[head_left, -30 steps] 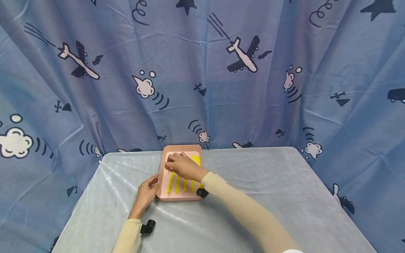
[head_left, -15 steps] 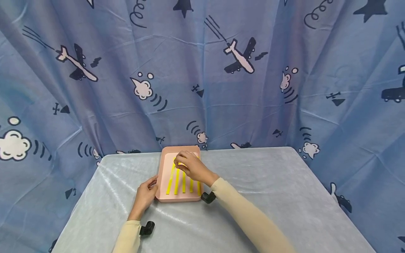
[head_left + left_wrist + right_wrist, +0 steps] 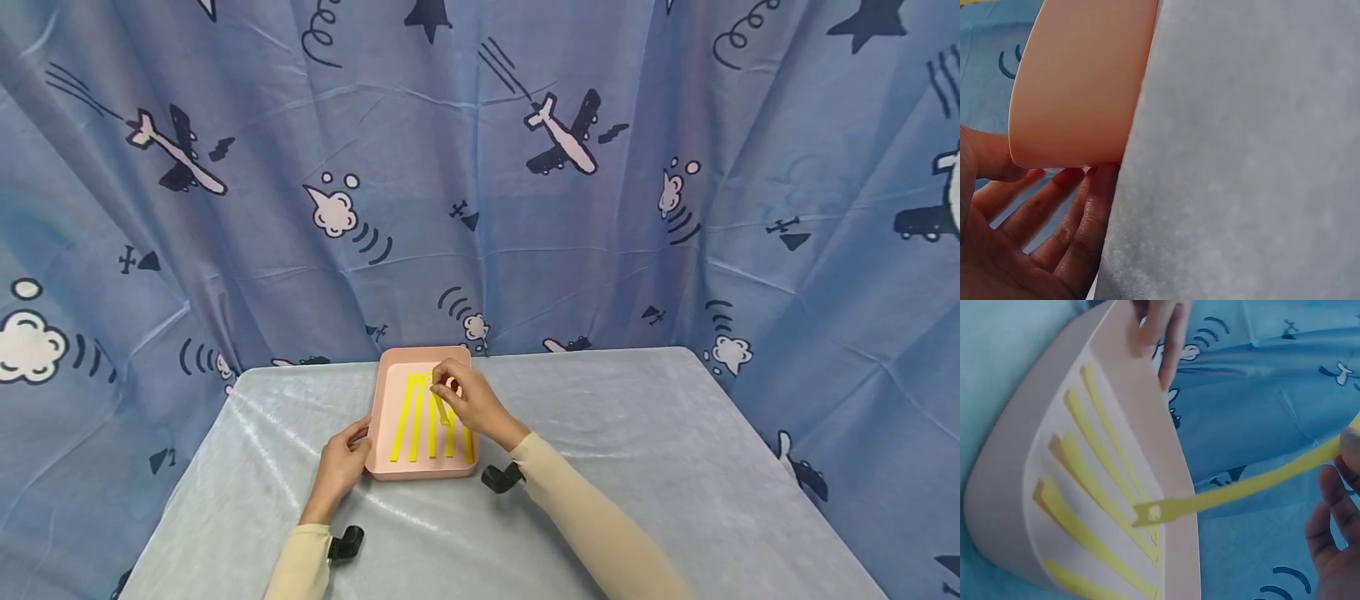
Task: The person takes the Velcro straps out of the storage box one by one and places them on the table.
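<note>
A pink tray (image 3: 382, 417) stands at the far middle of the table, with several yellow cable ties (image 3: 401, 421) lying side by side in it. My left hand (image 3: 342, 462) holds the tray's left wall, thumb at the rim; in the left wrist view its fingertips (image 3: 1105, 178) meet the wall, partly hidden by it. Over the tray, my right hand (image 3: 480, 404) pinches one yellow cable tie (image 3: 1247, 490) between thumb and fingers. That tie hangs down above the others. Its slotted end shows in the right wrist view.
The grey cloth-covered table (image 3: 600, 450) extends to both sides and in front of the tray. A blue patterned curtain (image 3: 420, 208) hangs right behind the table's far edge.
My right hand has moved right across the tray, and a yellow cable tie now hangs visibly from its fingers. The left hand has stayed at the tray's left side.
</note>
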`<action>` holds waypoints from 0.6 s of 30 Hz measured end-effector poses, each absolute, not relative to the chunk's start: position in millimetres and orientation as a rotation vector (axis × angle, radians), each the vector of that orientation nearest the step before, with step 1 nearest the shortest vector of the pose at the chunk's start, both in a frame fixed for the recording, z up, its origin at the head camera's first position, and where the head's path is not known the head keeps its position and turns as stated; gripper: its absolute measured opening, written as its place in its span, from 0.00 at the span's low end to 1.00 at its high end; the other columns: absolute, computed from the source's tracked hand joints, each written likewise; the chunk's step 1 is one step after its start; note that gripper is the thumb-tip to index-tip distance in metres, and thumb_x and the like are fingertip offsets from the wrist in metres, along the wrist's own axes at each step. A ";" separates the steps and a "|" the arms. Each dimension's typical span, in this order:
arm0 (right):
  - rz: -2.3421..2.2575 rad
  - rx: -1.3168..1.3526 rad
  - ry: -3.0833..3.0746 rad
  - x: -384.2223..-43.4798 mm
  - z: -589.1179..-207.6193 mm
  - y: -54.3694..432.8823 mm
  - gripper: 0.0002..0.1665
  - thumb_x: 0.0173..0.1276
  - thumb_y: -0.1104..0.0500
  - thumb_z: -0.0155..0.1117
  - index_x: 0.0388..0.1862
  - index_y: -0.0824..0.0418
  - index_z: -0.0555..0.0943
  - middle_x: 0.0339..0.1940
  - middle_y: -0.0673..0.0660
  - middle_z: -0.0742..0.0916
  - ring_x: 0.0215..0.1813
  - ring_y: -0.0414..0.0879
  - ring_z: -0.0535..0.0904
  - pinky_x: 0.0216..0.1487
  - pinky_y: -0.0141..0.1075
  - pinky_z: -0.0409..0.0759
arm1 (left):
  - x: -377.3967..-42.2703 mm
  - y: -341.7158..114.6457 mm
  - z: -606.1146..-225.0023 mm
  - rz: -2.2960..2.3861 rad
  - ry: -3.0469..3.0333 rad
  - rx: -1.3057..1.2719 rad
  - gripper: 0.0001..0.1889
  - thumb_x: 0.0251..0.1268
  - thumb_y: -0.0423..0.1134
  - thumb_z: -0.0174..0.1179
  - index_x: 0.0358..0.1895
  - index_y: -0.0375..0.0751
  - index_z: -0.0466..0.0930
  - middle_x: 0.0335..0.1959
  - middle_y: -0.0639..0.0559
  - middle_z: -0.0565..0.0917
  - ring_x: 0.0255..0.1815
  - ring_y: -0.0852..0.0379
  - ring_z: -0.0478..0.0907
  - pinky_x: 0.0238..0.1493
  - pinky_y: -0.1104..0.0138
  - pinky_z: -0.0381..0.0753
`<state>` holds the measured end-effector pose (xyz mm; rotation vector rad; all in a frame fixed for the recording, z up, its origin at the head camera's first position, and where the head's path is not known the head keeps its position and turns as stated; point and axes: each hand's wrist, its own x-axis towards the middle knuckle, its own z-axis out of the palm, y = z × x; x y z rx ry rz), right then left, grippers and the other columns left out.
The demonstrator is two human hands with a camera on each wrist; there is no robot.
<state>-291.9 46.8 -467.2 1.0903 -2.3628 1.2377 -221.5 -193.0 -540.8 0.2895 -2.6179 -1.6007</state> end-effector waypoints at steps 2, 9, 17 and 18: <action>1.367 1.037 -2.367 -289.8 -467.6 48.6 0.04 0.72 0.61 0.60 0.40 0.57 0.73 0.36 0.52 0.81 0.37 0.40 0.76 0.39 0.31 0.77 | -221.2 -193.2 -541.2 -1.598 -2.618 0.291 0.23 0.72 0.34 0.52 0.70 0.43 0.71 0.63 0.37 0.79 0.51 0.48 0.81 0.30 0.70 0.78; 1.769 0.888 -2.302 -285.1 -467.6 55.7 0.06 0.73 0.62 0.58 0.44 0.62 0.72 0.39 0.58 0.80 0.41 0.46 0.78 0.43 0.30 0.79 | -222.1 -194.2 -542.4 -1.590 -2.623 0.290 0.23 0.72 0.35 0.52 0.70 0.44 0.71 0.63 0.38 0.79 0.53 0.46 0.81 0.33 0.70 0.79; 1.995 0.753 -2.235 -285.5 -472.8 63.5 0.11 0.74 0.62 0.58 0.49 0.66 0.70 0.36 0.58 0.78 0.36 0.43 0.74 0.38 0.31 0.75 | -222.6 -194.5 -542.0 -1.585 -2.624 0.294 0.23 0.72 0.36 0.52 0.69 0.44 0.71 0.64 0.39 0.78 0.59 0.43 0.79 0.36 0.70 0.79; 2.031 0.735 -2.220 -285.2 -473.5 64.5 0.11 0.74 0.63 0.58 0.50 0.66 0.70 0.36 0.58 0.77 0.36 0.43 0.73 0.38 0.31 0.75 | -222.5 -194.5 -542.0 -1.586 -2.624 0.295 0.23 0.72 0.36 0.52 0.69 0.44 0.71 0.64 0.39 0.78 0.59 0.43 0.79 0.36 0.70 0.79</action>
